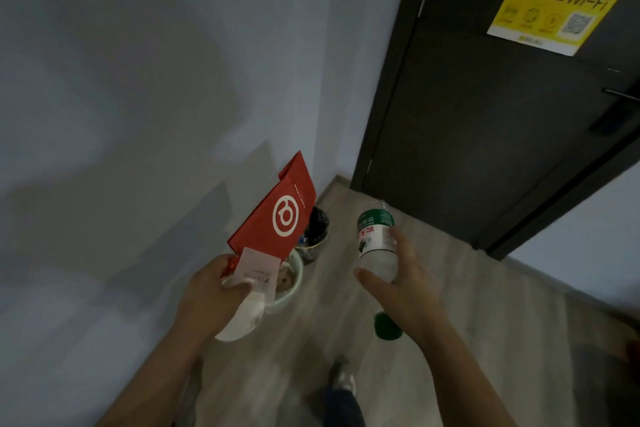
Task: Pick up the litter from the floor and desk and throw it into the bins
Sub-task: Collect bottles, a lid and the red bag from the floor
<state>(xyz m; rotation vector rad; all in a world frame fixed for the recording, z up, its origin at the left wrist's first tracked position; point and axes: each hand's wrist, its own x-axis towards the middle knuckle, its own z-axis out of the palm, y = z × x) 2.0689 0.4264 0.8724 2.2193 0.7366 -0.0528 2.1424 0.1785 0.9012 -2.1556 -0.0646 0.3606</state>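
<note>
— Two hands loaded, both bins just ahead by the wall, and I'd say nothing's been thrown from this load yet!
— Left hand (207, 291) is raised, fingers clamped on the red bag (277, 218) and a white slip, above the near white bin (298, 276).
— The right hand (405, 288)?
— Stretched forward, fingers wrapped round the bottle (375, 243), neck pointing far, over the floor (485, 288) right of the far black bin (317, 222).
— So dropping looks next. Litter elsewhere? Can't see.

Bare forearms (145, 385), dark trouser leg (344, 407), 1 pale shoe (343, 378)
</note>
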